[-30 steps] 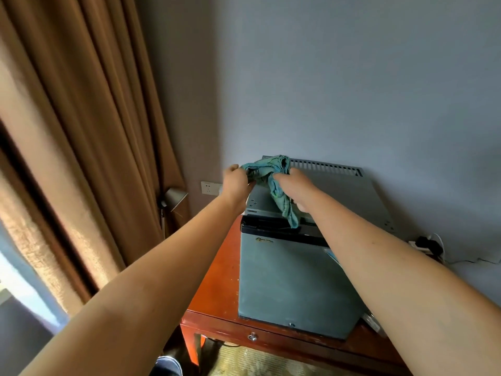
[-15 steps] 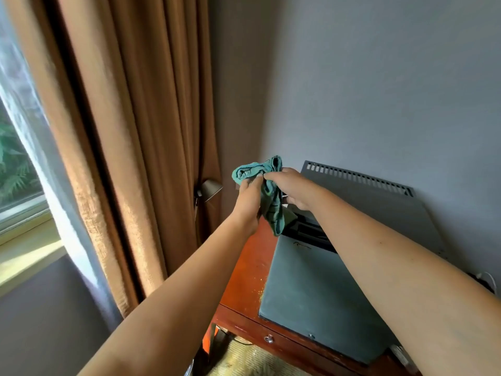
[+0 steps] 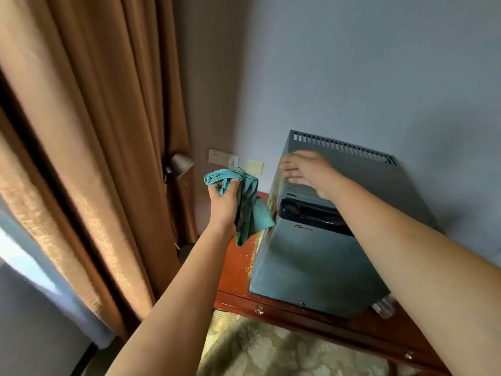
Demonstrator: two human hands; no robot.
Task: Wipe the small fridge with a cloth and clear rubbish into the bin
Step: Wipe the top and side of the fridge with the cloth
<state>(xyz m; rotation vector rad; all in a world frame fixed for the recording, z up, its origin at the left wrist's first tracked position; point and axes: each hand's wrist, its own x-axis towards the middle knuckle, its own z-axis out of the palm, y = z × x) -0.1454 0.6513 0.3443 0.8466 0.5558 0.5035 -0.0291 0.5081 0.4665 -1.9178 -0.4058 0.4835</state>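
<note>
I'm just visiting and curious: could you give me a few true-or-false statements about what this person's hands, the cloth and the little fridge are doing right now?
1. The left hand grips the cloth. True.
2. The right hand holds the cloth too. False: it lies flat on top of the fridge, fingers straight.
3. The fridge stands on a wooden table. True.
4. The cloth is spread flat on the fridge top. False: it hangs bunched beside the fridge's left side.
5. The curtain is blue. False: it is brown.

Dim room, daylight from left (window side); soft blur, wide-angle edge bending.
</note>
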